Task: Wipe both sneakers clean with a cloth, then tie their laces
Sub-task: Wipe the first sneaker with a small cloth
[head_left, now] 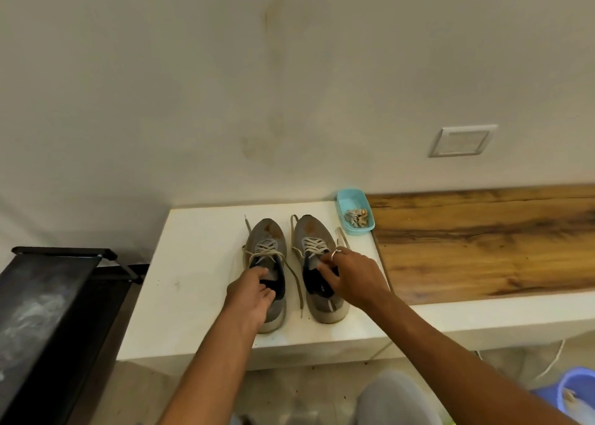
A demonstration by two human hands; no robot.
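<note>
1. Grey knit uppers, rust-stained at both toes: the pair stands side by side on the white ledge (193, 279), toward its right end, toes to the back edge, heels near the front edge.
2. Left hand (251, 299) grips the left sneaker (267, 234) at the collar, fingers curled into the opening.
3. Right hand (354, 276) pinches the right sneaker (325, 312) at the tongue.
4. Laces (291, 273) untied, trailing over the ledge.
5. We judge both sneakers light, with soft, yielding uppers and firmer soles. We would hold them at the collar or heel.
6. Teal tray (349, 200) sits near the back edge, just right of the pair.
</note>
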